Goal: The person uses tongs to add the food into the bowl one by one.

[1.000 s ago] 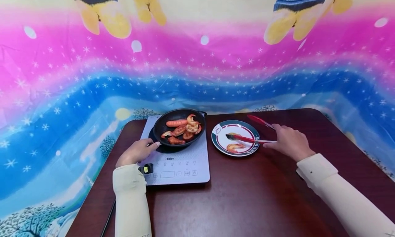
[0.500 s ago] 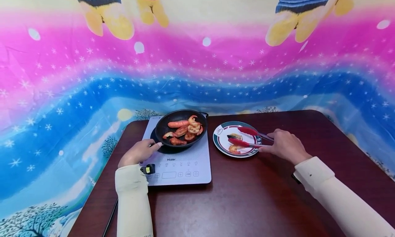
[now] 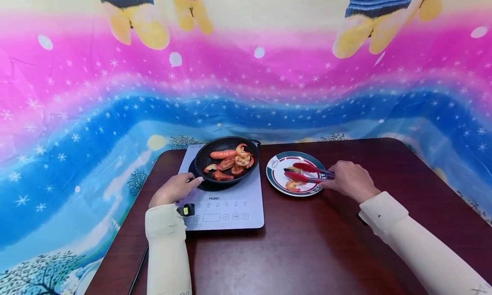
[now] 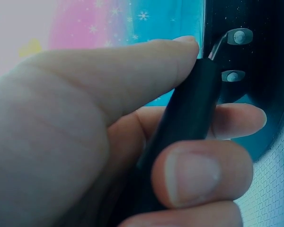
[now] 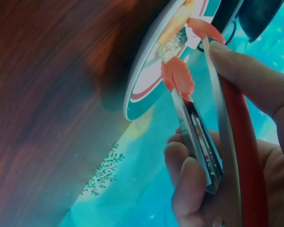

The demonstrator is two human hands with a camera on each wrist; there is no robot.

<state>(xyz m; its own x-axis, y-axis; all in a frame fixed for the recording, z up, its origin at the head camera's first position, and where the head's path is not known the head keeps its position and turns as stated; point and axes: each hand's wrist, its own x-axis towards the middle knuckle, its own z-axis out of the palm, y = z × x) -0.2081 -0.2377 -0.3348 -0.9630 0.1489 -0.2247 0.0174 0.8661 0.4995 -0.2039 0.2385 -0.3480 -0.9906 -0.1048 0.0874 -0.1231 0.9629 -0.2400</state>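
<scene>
My left hand (image 3: pixel 173 190) grips the black handle (image 4: pixel 191 109) of a small frying pan (image 3: pixel 205 156). A scored sausage (image 3: pixel 223 154), a lotus root slice (image 3: pixel 243 159), shrimp and browned meat pieces lie in the pan. With my right hand (image 3: pixel 353 179) I hold metal tongs (image 5: pixel 244 156) with red tips, low over a green-rimmed plate (image 3: pixel 273 179). The tips stand apart on either side of a dark-and-yellow piece (image 3: pixel 289 170), perhaps a mussel; whether they touch it I cannot tell. A shrimp (image 3: pixel 294 186) lies beside it on the plate, partly covered by the tongs.
Under the pan is a white induction cooker (image 3: pixel 250 205), set left of the plate on a dark wooden table (image 3: pixel 300 248). A black cable (image 3: pixel 138 269) runs down the table's left side. Behind hangs a colourful printed cloth (image 3: pixel 246 81).
The tongs' far arm has swung in from beyond the plate's right side to above the food, narrowing the gap between the tips. My left hand stays on the pan handle.
</scene>
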